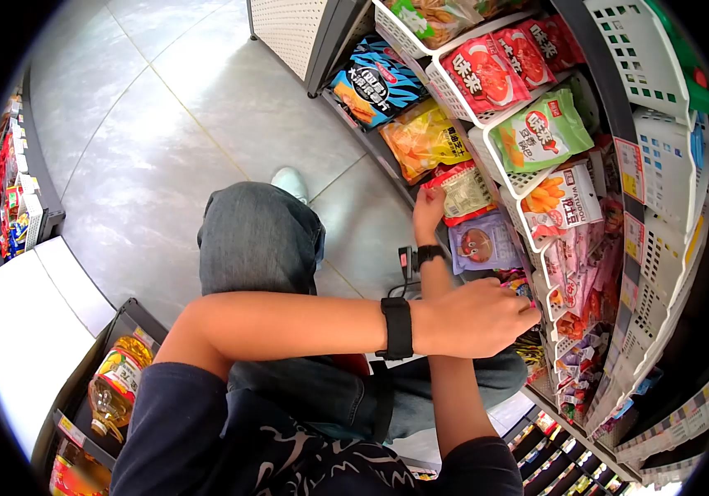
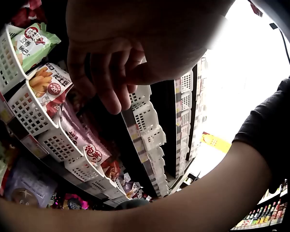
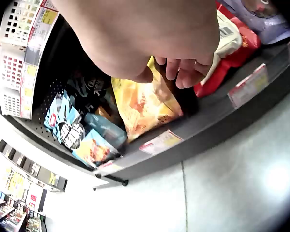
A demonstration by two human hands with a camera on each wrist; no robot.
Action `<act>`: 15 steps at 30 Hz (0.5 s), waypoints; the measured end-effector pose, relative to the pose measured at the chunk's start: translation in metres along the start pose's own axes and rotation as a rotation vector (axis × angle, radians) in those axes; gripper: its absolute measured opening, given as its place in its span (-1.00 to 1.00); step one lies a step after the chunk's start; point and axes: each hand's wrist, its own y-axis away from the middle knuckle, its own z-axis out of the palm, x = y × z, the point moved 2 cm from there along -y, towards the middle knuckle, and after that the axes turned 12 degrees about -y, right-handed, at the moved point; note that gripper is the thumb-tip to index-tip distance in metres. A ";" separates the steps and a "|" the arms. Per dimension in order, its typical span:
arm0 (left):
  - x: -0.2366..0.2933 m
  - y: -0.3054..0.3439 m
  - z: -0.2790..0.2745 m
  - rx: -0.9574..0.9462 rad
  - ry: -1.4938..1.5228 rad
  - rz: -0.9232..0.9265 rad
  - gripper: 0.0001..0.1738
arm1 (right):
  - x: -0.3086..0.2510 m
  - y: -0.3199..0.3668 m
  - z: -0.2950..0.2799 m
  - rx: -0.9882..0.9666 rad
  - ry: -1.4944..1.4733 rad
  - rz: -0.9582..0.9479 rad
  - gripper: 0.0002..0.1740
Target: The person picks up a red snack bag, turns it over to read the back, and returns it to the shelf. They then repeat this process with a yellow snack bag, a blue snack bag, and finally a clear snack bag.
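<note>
My left arm crosses over the right one. Its hand (image 1: 477, 318) hangs in front of the lower baskets, and in the left wrist view its fingers (image 2: 117, 92) are loosely curled with nothing in them. Farther up, my right hand (image 1: 429, 213) is at the bottom shelf, beside a red bag with a cream-coloured panel (image 1: 466, 195). In the right wrist view, its relaxed fingers (image 3: 187, 72) hang between that bag and a yellow snack bag (image 3: 142, 104), fingertips close to the red edge. A purple bag (image 1: 483, 242) lies on the other side of the red one.
White baskets (image 1: 480, 136) above hold red bags (image 1: 486, 73), a green bag (image 1: 543, 132) and a white bag with fries printed on it (image 1: 565, 198). Blue-and-black bags (image 1: 379, 81) lie at the shelf's far end. Oil bottles (image 1: 119, 380) stand at left; grey tiled floor (image 1: 164, 107) lies between.
</note>
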 end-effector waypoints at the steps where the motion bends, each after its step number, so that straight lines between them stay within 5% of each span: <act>1: 0.000 -0.001 -0.001 -0.006 0.003 -0.005 -0.77 | 0.001 -0.015 0.002 0.021 -0.043 -0.020 -0.54; 4: 0.000 -0.003 -0.001 -0.006 0.012 -0.019 -0.77 | -0.012 -0.056 0.007 0.170 -0.419 0.444 -0.64; 7: -0.003 -0.002 0.002 0.002 0.036 -0.021 -0.76 | -0.021 -0.089 0.005 -0.003 -0.850 0.766 -0.81; 13: -0.005 -0.003 0.000 -0.021 -0.015 -0.067 -0.77 | -0.030 -0.096 0.000 0.035 -0.803 0.627 -0.85; 15: -0.007 -0.006 0.003 -0.001 -0.006 -0.074 -0.78 | -0.060 -0.069 -0.006 -0.094 -0.783 0.538 -0.82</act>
